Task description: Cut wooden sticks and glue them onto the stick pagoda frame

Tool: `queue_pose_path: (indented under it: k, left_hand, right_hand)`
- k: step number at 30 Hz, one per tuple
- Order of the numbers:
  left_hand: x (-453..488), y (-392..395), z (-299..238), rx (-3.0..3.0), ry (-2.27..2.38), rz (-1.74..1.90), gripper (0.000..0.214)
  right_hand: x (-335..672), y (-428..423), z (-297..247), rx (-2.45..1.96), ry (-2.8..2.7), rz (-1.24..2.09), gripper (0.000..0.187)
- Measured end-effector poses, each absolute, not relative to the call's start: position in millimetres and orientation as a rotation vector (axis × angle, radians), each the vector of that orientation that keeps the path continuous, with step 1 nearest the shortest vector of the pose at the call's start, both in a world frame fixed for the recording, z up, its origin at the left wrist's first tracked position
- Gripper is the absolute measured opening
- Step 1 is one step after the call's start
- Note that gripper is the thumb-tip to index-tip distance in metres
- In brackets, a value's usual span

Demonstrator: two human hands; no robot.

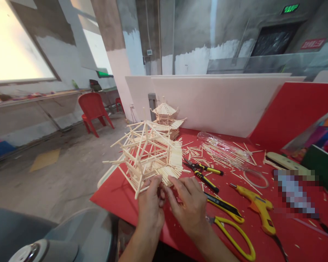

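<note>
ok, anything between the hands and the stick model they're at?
Nothing visible. Left hand and right hand are right at the near side of the stick model; whether the fingertips touch it is unclear. The pliers and utility knife lie off to the right, outside that gap.

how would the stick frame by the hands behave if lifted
The stick frame is probably light for its size, being mostly open gaps. It looks fragile too: thin sticks jut out freely and might snap.
</note>
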State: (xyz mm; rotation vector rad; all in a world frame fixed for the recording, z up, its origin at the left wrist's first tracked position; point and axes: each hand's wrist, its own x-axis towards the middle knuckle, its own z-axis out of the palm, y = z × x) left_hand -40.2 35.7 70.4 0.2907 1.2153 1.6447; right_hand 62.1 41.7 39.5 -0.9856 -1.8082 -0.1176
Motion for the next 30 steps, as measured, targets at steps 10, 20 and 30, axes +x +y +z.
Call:
queue_pose_path:
  k: [10,20,30]
  left_hand:
    - [-40.2,35.8,69.3,0.305,1.220,1.645,0.030]
    - [-40.2,36.5,66.6,0.325,1.221,1.655,0.029]
    - [-40.6,36.6,67.3,0.336,1.202,1.662,0.031]
  right_hand:
    - [62.8,41.3,40.0,-0.983,-1.806,-0.111,0.025]
    - [64.7,41.5,40.5,-0.965,-1.809,-0.111,0.021]
    - [66.5,39.5,41.0,-0.914,-1.844,-0.075,0.025]
